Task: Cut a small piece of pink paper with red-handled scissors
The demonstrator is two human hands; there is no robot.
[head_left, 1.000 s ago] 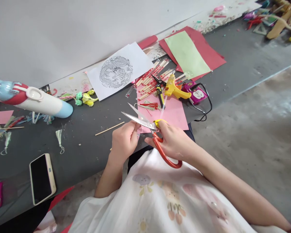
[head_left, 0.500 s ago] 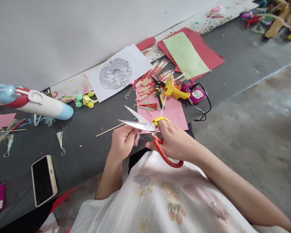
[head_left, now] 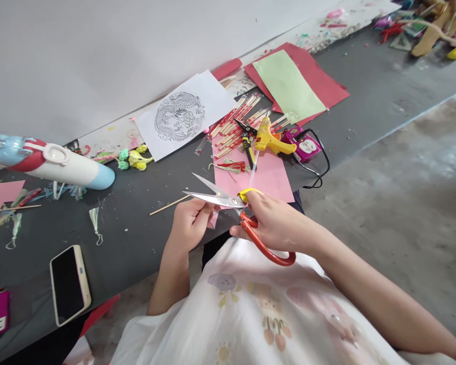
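My right hand (head_left: 271,218) grips a pair of scissors (head_left: 228,200) with one yellow and one red handle loop. The blades are spread and point left, over the fingers of my left hand (head_left: 190,223). Those fingers are pinched together right by the lower blade. What they hold is mostly hidden; a small pink corner of paper (head_left: 213,220) shows just below the fingertips. Behind the scissors lies a pink sheet (head_left: 275,177), with a red tassel (head_left: 231,166), black-and-yellow pliers (head_left: 248,144) and a yellow glue gun (head_left: 271,139) on or over it.
Wrapped sticks (head_left: 231,126), a dragon print (head_left: 180,116) and green paper (head_left: 289,83) on red sheets lie toward the wall. At left are a bottle (head_left: 72,165), a phone (head_left: 70,285) and a pale tassel (head_left: 95,223). A black cord (head_left: 323,175) loops near the table edge.
The scissor blades have drawn slightly closer together and their tips sit a little lower. The red handle loop has shifted slightly right. My left hand keeps its pinch.
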